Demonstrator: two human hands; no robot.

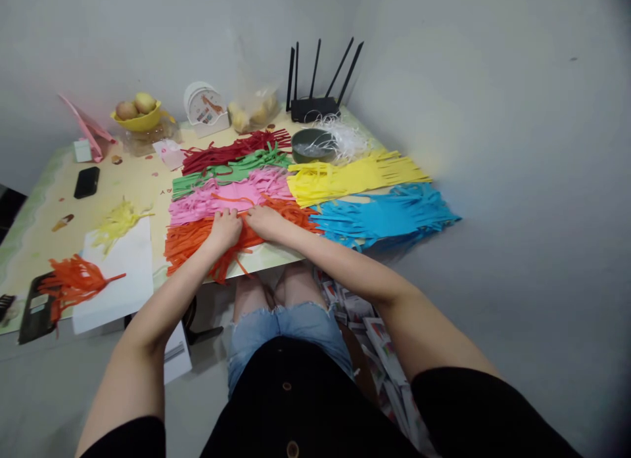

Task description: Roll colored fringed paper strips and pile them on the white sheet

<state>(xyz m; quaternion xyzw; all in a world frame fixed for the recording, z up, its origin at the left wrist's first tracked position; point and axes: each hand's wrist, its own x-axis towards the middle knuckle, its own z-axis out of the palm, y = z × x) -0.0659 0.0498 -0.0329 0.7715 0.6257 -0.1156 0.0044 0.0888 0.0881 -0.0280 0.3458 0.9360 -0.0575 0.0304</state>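
Both hands are at the orange fringed paper (185, 241) along the table's near edge. My left hand (227, 229) is closed on its middle part, fingers curled down. Close beside it, my right hand (262, 222) also pinches the orange paper. Behind lie pink fringed paper (236, 196), green fringed paper (197, 182) and dark red fringed paper (217, 156). To the right are yellow fringed paper (355, 175) and blue fringed paper (384, 215). An orange tassel (79, 284) and a yellow tassel (121, 223) rest at the left, partly on a white sheet (133, 267).
At the back stand a black router (315, 108), a green bowl (308, 149) by white string (350, 139), a plastic bag (254, 110) and a yellow fruit bowl (138, 123). A phone (87, 182) lies left. Walls bound the table behind and right.
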